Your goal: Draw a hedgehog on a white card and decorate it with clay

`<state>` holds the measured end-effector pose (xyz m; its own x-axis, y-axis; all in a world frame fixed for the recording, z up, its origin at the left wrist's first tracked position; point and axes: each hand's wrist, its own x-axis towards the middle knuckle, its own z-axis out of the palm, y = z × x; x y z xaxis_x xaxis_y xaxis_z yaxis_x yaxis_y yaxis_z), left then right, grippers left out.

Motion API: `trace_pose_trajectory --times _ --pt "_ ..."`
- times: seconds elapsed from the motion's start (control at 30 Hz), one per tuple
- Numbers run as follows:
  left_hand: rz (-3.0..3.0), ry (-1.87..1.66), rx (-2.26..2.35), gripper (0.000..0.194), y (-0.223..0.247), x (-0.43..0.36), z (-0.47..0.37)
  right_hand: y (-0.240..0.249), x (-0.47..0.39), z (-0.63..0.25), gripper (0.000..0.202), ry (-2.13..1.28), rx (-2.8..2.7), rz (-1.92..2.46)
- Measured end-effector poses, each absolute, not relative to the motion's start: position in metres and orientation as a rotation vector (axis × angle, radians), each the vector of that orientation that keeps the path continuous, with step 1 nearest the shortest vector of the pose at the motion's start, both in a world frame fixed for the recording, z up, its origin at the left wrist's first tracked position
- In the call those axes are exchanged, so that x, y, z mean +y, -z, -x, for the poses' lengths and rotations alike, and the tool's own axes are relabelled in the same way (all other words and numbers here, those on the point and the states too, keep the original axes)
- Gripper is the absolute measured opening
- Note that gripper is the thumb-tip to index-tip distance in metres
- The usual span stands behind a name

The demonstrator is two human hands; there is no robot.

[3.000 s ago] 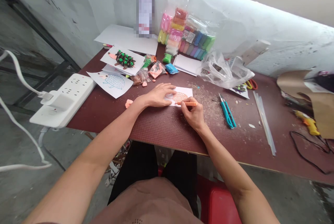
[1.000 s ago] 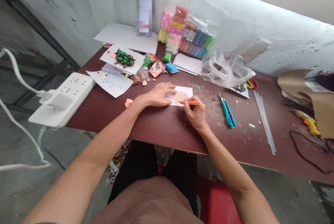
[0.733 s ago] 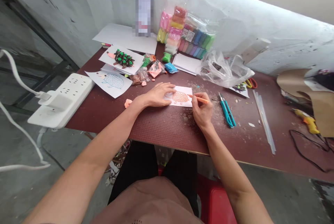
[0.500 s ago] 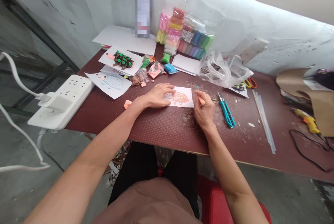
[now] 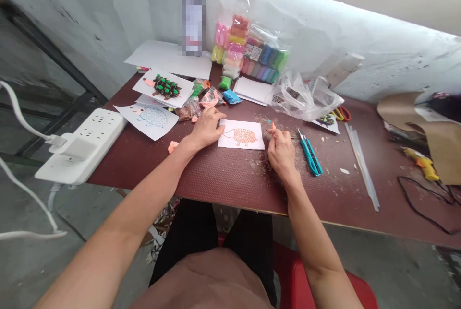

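Note:
A white card (image 5: 227,143) with an orange hedgehog drawing lies flat on the brown table (image 5: 216,174). At the card's left edge is my left hand (image 5: 206,127), fingers apart and holding nothing. To the right of the card, my right hand (image 5: 281,151) is closed, with a small orange piece (image 5: 273,126) between thumb and finger. A lump of orange clay (image 5: 173,146) rests by my left forearm. Further left, a sheet with a blue hedgehog drawing (image 5: 150,118) lies below a card with a clay-and-cone hedgehog (image 5: 166,87).
A teal cutter (image 5: 310,155) lies right of my right hand, with clear sticks (image 5: 363,167) and a yellow glue gun (image 5: 425,165) beyond. Coloured clay packs (image 5: 266,57) and a plastic bag (image 5: 306,98) stand behind. A white power strip (image 5: 82,148) sits at the left.
My left hand has slid left off the drawing, uncovering the card's left part. The orange piece in my right hand now points up and away. The view has shifted slightly.

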<state>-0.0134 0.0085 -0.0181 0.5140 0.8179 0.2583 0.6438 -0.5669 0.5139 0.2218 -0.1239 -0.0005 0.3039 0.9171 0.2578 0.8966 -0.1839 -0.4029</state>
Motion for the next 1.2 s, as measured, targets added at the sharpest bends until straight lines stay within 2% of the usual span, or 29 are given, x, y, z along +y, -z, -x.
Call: trace_pose_trajectory --times 0.17,1.0,1.2 --pt "-2.405 -0.640 1.258 0.024 0.019 0.008 0.013 0.000 -0.124 -0.222 0.040 -0.054 -1.615 2.177" --pt "-2.281 -0.729 1.235 0.001 0.030 0.020 0.009 -0.006 -0.127 -0.217 0.038 -0.075 -1.627 2.228" --pt "-2.239 -0.762 1.188 0.007 0.019 0.014 0.006 -0.007 -0.127 -0.215 0.036 -0.078 -1.620 2.233"
